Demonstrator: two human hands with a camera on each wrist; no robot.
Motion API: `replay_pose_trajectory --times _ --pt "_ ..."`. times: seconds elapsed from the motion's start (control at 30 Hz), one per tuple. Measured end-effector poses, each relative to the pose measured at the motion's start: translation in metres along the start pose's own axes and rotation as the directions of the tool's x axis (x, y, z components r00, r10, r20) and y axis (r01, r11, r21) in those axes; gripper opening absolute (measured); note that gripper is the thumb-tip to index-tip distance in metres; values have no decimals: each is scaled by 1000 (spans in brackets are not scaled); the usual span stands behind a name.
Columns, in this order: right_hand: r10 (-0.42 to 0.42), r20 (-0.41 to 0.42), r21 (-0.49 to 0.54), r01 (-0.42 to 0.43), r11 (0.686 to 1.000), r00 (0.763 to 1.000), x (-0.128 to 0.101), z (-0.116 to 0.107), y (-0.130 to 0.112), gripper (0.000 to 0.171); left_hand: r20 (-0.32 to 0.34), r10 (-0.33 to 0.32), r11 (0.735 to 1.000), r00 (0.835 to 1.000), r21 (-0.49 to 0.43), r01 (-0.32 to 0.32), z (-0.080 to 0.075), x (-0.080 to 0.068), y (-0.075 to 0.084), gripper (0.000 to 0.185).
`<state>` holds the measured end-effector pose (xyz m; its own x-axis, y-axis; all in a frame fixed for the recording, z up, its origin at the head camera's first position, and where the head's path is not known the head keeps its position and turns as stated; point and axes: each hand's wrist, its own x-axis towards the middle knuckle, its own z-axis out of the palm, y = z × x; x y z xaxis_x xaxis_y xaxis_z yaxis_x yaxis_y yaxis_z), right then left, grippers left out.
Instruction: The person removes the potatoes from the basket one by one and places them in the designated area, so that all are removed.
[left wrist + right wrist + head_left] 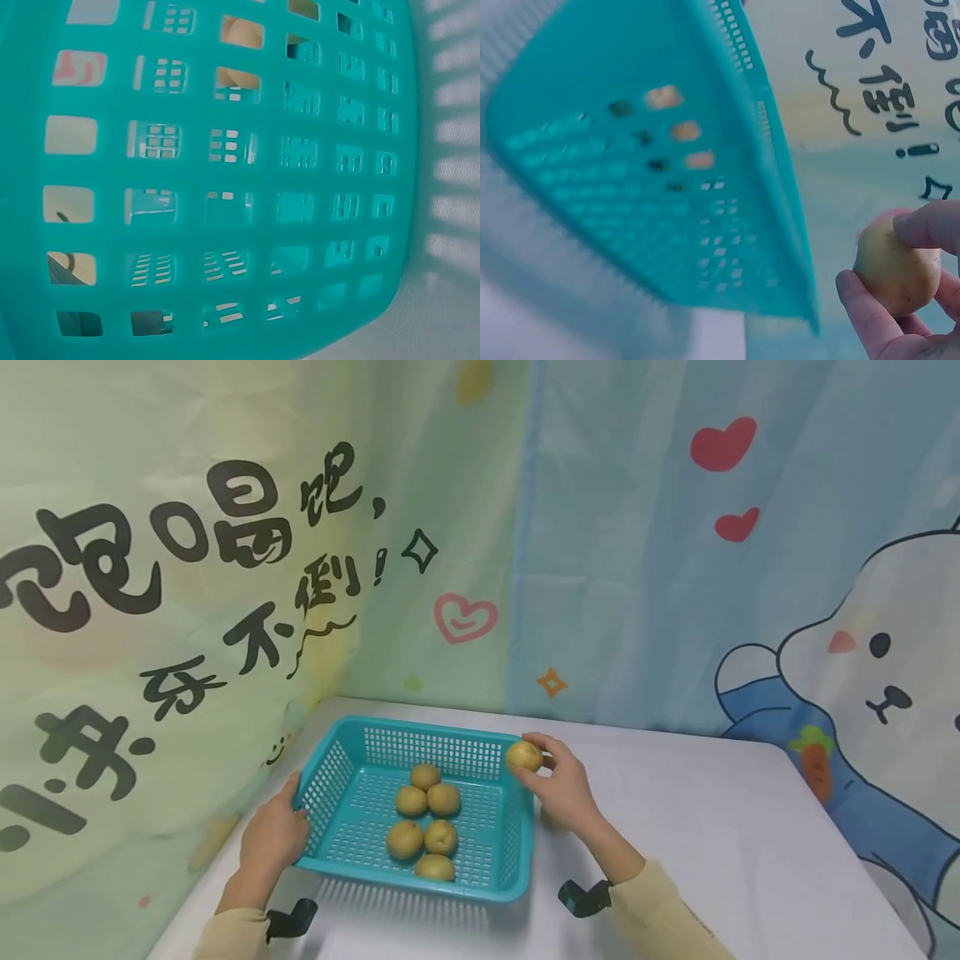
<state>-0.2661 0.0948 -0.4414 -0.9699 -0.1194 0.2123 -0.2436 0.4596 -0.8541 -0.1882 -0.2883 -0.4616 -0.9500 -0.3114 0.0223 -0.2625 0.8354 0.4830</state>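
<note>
at right basket rim (pixel 531 852), right hand (pixel 564 787) pinches potato (pixel 522 757); tabletop (pixel 712 827) extends rightward

- Basket (pixel 375 878), between left hand (pixel 273 831) and right hand (pixel 564 787): uniform teal, grid-pattern perforations.
- Potato (pixel 522 757) in right hand: yellow-tan, small brown specks.
- Potatoes (pixel 443 799) between the hands: yellow-brown.
- Tabletop (pixel 675 827) below the hands: plain white.
- Sleeves (pixel 663 914) behind the hands: cream.
- Backdrop (pixel 630 527) beyond the hands: yellow-green with black lettering toward the left, light blue with red hearts toward the right.
</note>
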Motion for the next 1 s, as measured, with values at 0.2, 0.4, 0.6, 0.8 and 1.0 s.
replay_pose_trajectory --times 0.2,0.4,0.6,0.8,1.0 --pt "77 -39 -17 -77 997 996 -13 -10 25 53 0 -6 1000 1000 -3 6 -1 -1 -1 61" --pt "110 -81 13 -110 994 991 -29 -22 51 52 -1 -1 1000 1000 -22 1 0 -3 -1 61" --pt "144 -101 -3 -145 989 984 -38 -30 74 52 -13 0 1000 1000 -11 0 1 -4 -1 61" --pt "170 -117 -32 -175 984 978 -49 -37 94 52 -10 3 1000 1000 -9 -3 1 -4 0 61" --pt "214 -118 -67 -223 972 970 -58 -44 113 53 -14 12 1000 1000 -17 -12 1 -2 0 60"
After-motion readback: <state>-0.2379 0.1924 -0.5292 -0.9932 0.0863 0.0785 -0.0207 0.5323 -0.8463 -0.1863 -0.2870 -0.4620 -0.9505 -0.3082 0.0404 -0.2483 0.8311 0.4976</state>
